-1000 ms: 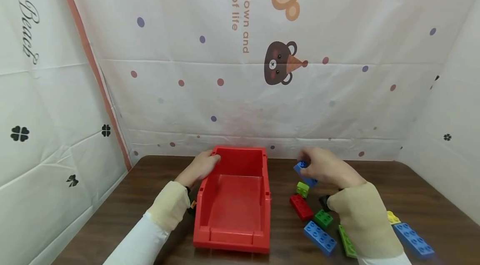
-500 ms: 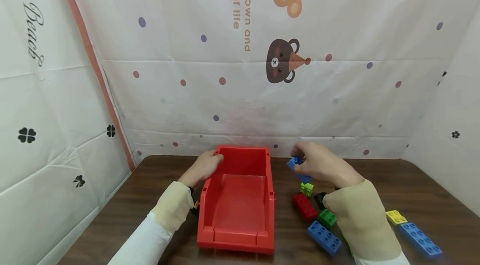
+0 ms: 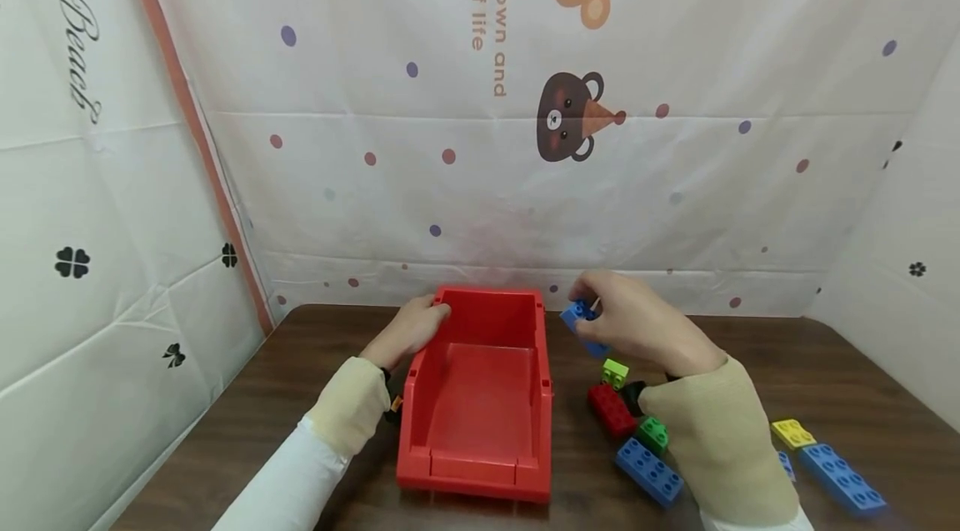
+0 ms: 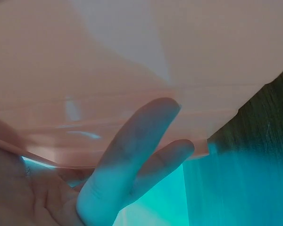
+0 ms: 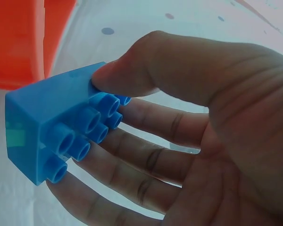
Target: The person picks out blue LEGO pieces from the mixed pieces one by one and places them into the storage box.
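Note:
A red plastic bin [image 3: 480, 398] stands in the middle of the table. My left hand [image 3: 408, 331] holds its left wall near the back corner, with the thumb over the rim; the left wrist view shows two fingers [image 4: 137, 146] lying along the bin's outside. Right of the bin, my right hand [image 3: 637, 323] pinches a blue toy brick [image 5: 61, 108] between thumb and fingers. That brick is raised off the table, tilted, its studs facing the palm. Closest below the right hand is a small lime-green brick [image 3: 614, 373].
On the table's right lie a red brick [image 3: 611, 410], a green brick [image 3: 653, 434], a blue brick [image 3: 649, 471], a yellow brick [image 3: 792, 433] and a long blue brick [image 3: 842, 477]. Another blue piece [image 3: 786, 465] is partly hidden by the right sleeve. A printed cloth [image 3: 375, 206] hangs behind.
My right hand has lifted the blue brick and carried it left towards the bin. The left hand keeps its hold on the bin. The head view has shifted slightly.

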The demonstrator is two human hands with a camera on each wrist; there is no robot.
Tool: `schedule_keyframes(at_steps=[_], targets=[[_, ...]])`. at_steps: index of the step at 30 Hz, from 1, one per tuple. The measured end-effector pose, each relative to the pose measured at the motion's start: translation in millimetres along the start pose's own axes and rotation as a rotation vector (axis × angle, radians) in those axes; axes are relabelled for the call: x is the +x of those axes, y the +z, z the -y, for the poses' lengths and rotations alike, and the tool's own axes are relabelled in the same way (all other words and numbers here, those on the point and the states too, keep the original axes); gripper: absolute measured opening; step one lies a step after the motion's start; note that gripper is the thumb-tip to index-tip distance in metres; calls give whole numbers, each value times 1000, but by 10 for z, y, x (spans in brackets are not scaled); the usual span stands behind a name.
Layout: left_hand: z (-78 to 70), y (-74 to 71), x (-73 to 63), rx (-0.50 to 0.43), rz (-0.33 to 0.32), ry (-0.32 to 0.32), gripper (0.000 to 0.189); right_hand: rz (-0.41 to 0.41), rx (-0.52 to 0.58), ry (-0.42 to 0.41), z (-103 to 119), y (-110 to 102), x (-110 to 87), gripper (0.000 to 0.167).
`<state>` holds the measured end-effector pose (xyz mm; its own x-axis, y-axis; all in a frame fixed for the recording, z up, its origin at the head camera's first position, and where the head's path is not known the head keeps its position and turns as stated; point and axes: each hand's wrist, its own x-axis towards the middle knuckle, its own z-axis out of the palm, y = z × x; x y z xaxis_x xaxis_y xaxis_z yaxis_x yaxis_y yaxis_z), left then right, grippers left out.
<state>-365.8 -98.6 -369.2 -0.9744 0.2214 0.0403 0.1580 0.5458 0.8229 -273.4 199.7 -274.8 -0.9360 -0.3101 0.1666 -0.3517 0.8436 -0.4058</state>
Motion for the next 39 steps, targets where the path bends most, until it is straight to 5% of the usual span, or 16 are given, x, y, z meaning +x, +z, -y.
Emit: schedule_keyframes(at_steps=[15,27,39], targets=[[-5,-8,-27,-59,52,-3,38,-6,76,39,198,41,32,37],[2,-109,0,16,28,-2,40,-6,160,16,381,80,93,41],[29,-43,31,-39,15,-19,40,-30,87,-95,527,93,152,33]])
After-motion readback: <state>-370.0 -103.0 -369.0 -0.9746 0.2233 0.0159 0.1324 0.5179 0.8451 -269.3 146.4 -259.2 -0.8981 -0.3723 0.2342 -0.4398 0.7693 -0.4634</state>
